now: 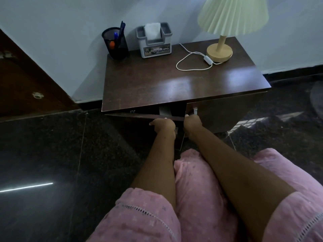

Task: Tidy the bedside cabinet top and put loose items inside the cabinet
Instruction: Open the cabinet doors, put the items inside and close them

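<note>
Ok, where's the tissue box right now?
In the head view, the tissue box stands at the cabinet top's back edge, between the pen holder on its left and the lamp.

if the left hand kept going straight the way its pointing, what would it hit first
Probably the left cabinet door, ajar: the left hand already rests at its top edge, fingers aimed forward. Beyond that lies the dark cabinet inside; depth there is unclear.

Both forearms are bare below short pink sleeves (145,212), whose hems carry a line of white openwork stitching. The fabric is dotted with small faint star-like marks. The lap is covered in the same pink cloth (197,186).
</note>
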{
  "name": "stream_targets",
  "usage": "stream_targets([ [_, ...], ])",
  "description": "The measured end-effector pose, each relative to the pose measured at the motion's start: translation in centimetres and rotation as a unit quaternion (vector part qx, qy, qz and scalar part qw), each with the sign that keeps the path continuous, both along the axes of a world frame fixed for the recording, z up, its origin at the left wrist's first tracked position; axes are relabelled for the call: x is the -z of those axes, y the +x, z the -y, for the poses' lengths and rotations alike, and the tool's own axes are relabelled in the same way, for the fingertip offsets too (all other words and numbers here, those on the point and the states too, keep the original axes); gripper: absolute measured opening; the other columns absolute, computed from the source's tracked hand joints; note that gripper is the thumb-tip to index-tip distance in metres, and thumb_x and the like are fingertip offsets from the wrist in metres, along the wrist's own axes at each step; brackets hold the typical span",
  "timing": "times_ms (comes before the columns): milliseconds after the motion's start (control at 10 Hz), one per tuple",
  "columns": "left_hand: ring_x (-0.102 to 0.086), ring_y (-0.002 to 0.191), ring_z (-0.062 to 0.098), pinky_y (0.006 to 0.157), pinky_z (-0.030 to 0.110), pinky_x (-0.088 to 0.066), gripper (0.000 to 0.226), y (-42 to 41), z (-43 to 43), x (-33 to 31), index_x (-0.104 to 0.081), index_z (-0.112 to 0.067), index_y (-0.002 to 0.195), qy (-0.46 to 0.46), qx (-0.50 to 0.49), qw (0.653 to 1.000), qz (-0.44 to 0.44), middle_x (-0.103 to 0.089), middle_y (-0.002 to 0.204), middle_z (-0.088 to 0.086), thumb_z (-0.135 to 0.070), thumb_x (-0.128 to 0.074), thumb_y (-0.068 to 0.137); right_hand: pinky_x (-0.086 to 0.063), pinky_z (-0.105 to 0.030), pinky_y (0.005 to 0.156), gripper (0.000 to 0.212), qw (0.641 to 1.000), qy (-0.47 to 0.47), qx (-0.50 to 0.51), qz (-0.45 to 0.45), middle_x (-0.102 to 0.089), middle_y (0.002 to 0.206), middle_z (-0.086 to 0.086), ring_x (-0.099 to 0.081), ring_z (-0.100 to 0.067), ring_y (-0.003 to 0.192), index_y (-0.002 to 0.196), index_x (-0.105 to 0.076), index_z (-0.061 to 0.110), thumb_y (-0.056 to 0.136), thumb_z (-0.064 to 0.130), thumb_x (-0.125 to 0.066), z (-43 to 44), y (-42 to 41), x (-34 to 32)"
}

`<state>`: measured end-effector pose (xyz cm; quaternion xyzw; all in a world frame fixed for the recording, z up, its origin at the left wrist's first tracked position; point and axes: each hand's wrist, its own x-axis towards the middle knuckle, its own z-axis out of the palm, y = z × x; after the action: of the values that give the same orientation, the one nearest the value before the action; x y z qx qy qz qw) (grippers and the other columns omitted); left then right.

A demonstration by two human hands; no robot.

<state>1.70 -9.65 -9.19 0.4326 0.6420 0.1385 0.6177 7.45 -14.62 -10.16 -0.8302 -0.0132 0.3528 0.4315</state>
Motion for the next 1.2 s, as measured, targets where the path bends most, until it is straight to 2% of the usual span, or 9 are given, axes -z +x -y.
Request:
stream_targets([
  [200,-0.052,0.119,0.034,0.099,0.043,-0.044,0.048,0.7,0.6,0.6,-0.027,-0.003,0.144,0.000,0.015,1.000,0.019,-0.048,0.134,0.022,-0.001,-0.031,0.097,-0.037,-0.028,0.076,0.034,0.999,0.020,-0.011,0.027,-0.053,0.124,-0.023,-0.051,-0.028,0.098,0.125,-0.047,-0.005,0.101,0.014,-0.033,-1.1,0.5,0.2],
  [400,-0.048,0.121,0.032,0.099,0.043,-0.044,0.065,0.9,0.9,0.4,-0.010,-0.015,0.151,-0.018,0.052,0.996,0.063,-0.043,0.139,0.017,0.000,-0.037,0.095,-0.041,-0.032,0.077,0.044,1.000,0.014,-0.012,0.007,-0.053,0.115,-0.022,-0.050,-0.027,0.097,0.139,-0.033,-0.003,0.095,0.002,-0.034,-2.4,1.0,-0.2],
  [600,-0.049,0.123,0.035,0.093,0.043,-0.049,0.067,1.2,0.4,0.5,-0.001,-0.022,0.152,-0.039,0.069,0.988,0.129,-0.035,0.148,0.018,-0.009,-0.038,0.097,-0.041,-0.033,0.074,0.033,0.992,0.081,0.026,-0.089,-0.047,0.085,-0.010,-0.046,-0.019,0.076,0.125,-0.041,-0.003,0.093,0.000,-0.034,-3.8,1.1,-1.3],
  [700,-0.052,0.119,0.031,0.091,0.039,-0.051,0.070,1.3,-0.1,0.4,-0.001,-0.024,0.151,-0.050,0.076,0.986,0.143,-0.036,0.148,0.017,-0.005,-0.040,0.096,-0.037,-0.029,0.057,0.025,0.988,0.094,0.032,-0.115,-0.039,0.075,-0.009,-0.041,-0.020,0.069,0.108,-0.043,0.004,0.088,-0.007,-0.034,-4.0,1.1,-1.8],
  [800,-0.056,0.113,0.025,0.098,0.039,-0.048,0.069,0.9,-0.3,0.2,-0.012,-0.026,0.150,-0.057,0.079,0.986,0.133,-0.046,0.140,0.014,-0.001,-0.042,0.093,-0.043,-0.032,0.073,0.021,0.987,0.103,0.020,-0.120,-0.042,0.079,-0.009,-0.042,-0.018,0.070,0.098,-0.051,0.002,0.085,-0.008,-0.039,-3.5,1.5,-2.0],
  [900,-0.058,0.085,0.015,0.084,0.034,-0.049,0.050,1.0,-0.5,-1.5,-0.035,-0.019,0.140,-0.043,0.084,0.990,0.108,-0.058,0.115,0.010,-0.004,-0.040,0.092,-0.039,-0.032,0.075,0.018,0.986,0.103,-0.030,-0.125,-0.041,0.071,-0.008,-0.040,-0.017,0.062,0.072,-0.048,0.005,0.084,-0.008,-0.042,-2.7,2.0,-3.1],
  [1000,-0.046,0.064,0.010,0.058,0.027,-0.042,0.018,1.5,-0.4,-3.8,-0.049,-0.011,0.108,-0.017,0.094,0.992,0.080,-0.052,0.084,0.004,-0.007,-0.041,0.093,-0.043,-0.030,0.066,0.017,0.985,0.094,-0.074,-0.126,-0.047,0.071,-0.010,-0.046,-0.018,0.063,0.071,-0.050,0.005,0.086,-0.002,-0.046,-1.8,2.8,-4.9],
  [1100,-0.054,0.078,0.020,0.066,0.033,-0.050,0.015,2.7,-0.6,-5.8,-0.048,-0.012,0.105,0.018,0.082,0.994,0.069,-0.055,0.100,0.010,-0.008,-0.045,0.091,-0.044,-0.026,0.051,0.015,0.985,0.067,-0.107,-0.115,-0.050,0.074,-0.010,-0.054,-0.017,0.059,0.078,-0.052,0.005,0.091,0.008,-0.045,-1.1,4.0,-6.4],
  [1200,-0.041,0.129,0.030,0.103,0.042,-0.042,0.058,4.6,-1.6,-7.1,-0.033,-0.010,0.142,0.140,0.105,0.984,-0.009,-0.035,0.147,0.010,-0.009,-0.050,0.086,-0.052,-0.035,0.070,0.024,0.985,-0.011,-0.171,-0.001,-0.054,0.094,-0.018,-0.058,-0.026,0.078,0.107,-0.057,-0.004,0.090,0.010,-0.047,-1.2,6.2,-6.6],
])
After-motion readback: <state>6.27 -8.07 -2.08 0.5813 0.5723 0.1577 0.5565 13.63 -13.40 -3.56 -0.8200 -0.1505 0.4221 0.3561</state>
